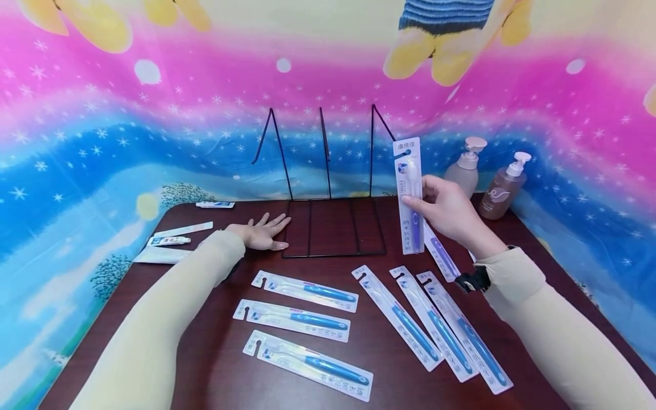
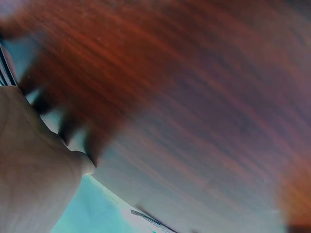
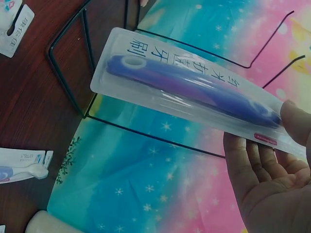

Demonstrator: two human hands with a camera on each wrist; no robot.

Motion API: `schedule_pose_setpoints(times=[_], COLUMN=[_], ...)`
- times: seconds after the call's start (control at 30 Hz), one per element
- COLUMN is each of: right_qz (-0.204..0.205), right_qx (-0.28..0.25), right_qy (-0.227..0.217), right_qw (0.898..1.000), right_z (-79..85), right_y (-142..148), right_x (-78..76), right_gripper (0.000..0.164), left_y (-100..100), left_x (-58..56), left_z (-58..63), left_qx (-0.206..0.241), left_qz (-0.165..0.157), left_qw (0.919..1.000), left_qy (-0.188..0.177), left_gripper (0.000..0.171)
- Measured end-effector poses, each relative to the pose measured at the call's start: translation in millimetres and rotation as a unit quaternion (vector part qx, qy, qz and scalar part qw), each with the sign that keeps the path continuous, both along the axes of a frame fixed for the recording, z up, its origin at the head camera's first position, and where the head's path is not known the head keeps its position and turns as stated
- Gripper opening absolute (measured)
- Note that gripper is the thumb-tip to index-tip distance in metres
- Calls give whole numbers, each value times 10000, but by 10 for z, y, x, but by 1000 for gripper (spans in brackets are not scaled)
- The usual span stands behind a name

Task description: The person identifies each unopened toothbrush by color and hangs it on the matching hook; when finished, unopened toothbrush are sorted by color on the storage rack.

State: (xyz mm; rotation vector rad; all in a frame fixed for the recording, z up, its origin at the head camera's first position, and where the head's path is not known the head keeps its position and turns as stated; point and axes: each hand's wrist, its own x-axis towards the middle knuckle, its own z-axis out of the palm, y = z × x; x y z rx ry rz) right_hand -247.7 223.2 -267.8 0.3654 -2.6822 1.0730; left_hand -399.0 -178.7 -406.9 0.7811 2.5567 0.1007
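My right hand [image 1: 453, 208] holds a packaged purple toothbrush [image 1: 415, 228] upright, to the right of a black wire rack [image 1: 333, 255]. In the right wrist view the thumb and fingers pinch one end of the toothbrush pack [image 3: 180, 92], whose printed card shows through clear plastic. On the table, another purple toothbrush pack [image 1: 442, 253] lies partly hidden behind the held one. My left hand [image 1: 263, 234] rests on the table with fingers spread, its fingertips right at the rack's left side. The left wrist view shows that hand [image 2: 39, 160] over the brown wood.
Three blue toothbrush packs [image 1: 310, 364] lie at the front middle, three more [image 1: 435, 324] slant to their right. Small tubes [image 1: 171, 241] and flat packs lie at the left edge. Two pump bottles [image 1: 499, 191] stand at the back right, before a patterned cloth [image 1: 205, 125].
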Motion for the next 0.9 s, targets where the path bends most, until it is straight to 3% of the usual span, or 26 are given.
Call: schedule_pose_setpoints(times=[0.3, 0.57, 0.7, 0.9], right_qz=[-164, -299, -293, -10], right_qx=[29, -150, -182, -94], right_qy=[156, -404, -683, -613], right_qw=[9997, 9986, 9971, 9981], right_z=[-48, 55, 125, 200], right_y=[-82, -177, -228, -287], right_x=[-299, -802, -1061, -1345], right_gripper=[39, 42, 43, 43], left_y=[1, -33, -16, -6], left_x=[-5, -19, 13, 14], left_z=[5, -67, -48, -31], left_qx=[-72, 199, -10, -29], left_qz=[-25, 30, 18, 15], left_qw=[10000, 9997, 10000, 10000], left_qy=[-5, -133, -88, -11], left_gripper=[84, 85, 85, 83])
